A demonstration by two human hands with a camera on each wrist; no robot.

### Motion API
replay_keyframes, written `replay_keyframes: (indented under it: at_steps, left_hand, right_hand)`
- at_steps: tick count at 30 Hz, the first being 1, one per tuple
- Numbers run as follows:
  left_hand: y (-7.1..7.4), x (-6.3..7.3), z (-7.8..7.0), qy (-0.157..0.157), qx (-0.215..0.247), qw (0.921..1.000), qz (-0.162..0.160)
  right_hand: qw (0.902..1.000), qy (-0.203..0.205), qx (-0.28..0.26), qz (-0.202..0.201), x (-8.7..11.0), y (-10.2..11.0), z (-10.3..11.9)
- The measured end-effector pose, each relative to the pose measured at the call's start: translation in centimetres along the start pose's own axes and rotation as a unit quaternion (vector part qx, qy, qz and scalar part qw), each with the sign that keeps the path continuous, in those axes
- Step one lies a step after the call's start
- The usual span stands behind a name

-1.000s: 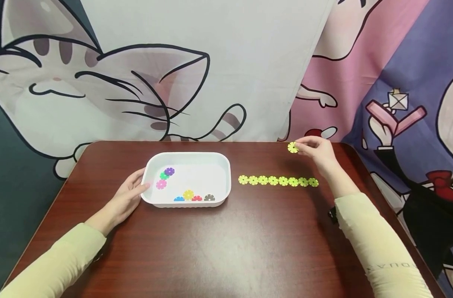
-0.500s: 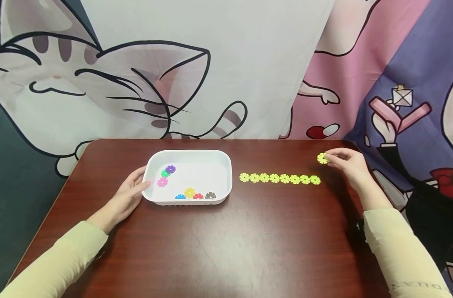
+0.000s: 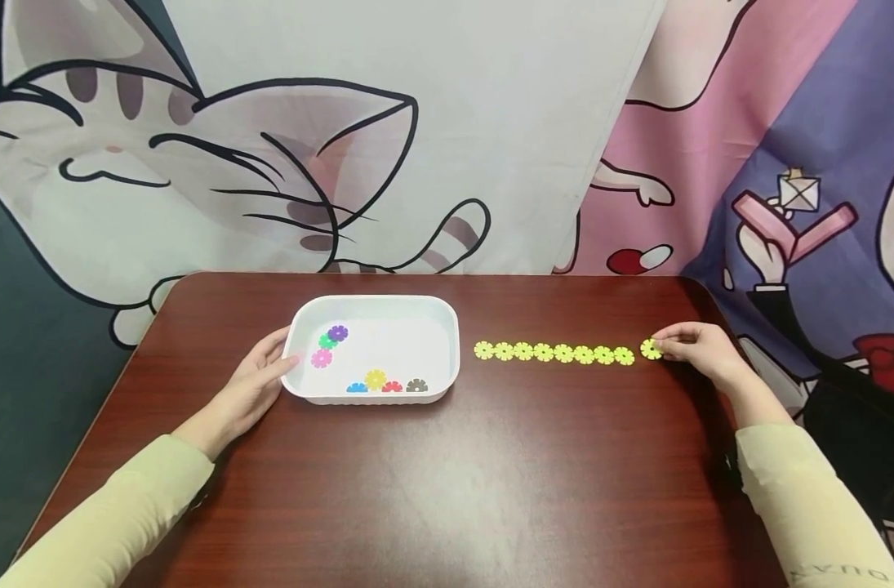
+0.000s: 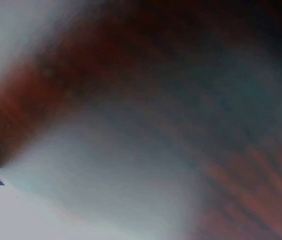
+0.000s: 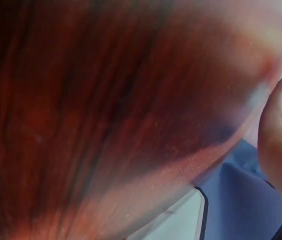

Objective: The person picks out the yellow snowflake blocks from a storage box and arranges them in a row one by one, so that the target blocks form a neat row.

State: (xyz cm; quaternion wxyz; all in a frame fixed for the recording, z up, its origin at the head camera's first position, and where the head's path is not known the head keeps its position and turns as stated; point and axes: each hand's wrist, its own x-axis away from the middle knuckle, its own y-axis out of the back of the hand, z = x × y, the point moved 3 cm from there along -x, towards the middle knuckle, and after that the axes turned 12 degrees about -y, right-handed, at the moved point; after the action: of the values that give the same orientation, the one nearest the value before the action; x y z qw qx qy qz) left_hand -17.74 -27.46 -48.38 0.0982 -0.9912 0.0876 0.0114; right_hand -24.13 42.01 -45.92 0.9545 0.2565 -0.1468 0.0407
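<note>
In the head view my right hand pinches a yellow-green flower-shaped disc at the right end of a straight row of matching discs, with a small gap to the last one. My left hand holds the left end of a white plastic tray, thumb over the rim. Inside lie several flower discs: a purple disc, a green one partly covered by it, a pink disc, a yellow disc, and blue, red and grey ones half hidden behind the front wall. The left wrist view is mostly blurred.
The brown wooden table has its far edge against a cartoon-printed cloth. The table's right edge lies close by my right forearm. In the right wrist view, the glossy tabletop fills most of the frame.
My right hand has carried the yellow-green disc from above the row to the right and then down to the row's right end. My left hand stays on the tray.
</note>
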Motion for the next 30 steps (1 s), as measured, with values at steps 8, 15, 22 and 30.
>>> replay_keyframes:
  at_steps: [8,15,22,30]
  left_hand:
    - [0.0,0.1,0.4,0.001,-0.004,1.0,0.001]
    - [-0.2,-0.1,0.4,0.0,-0.006,1.0,0.001]
    - [-0.2,-0.2,0.4,0.003,-0.008,1.0,0.002]
    - [-0.1,0.1,0.2,0.008,-0.011,0.9999,-0.001]
  right_hand:
    - [0.994,0.003,0.108,-0.015,0.1,-0.7,0.1]
    - [0.9881,0.022,0.147,-0.039,0.1,-0.6,-0.3]
    - [0.9758,0.053,0.198,-0.075,0.0,-0.7,-0.5]
    - [0.9753,0.06,0.199,-0.074,-0.1,-1.2,-0.2]
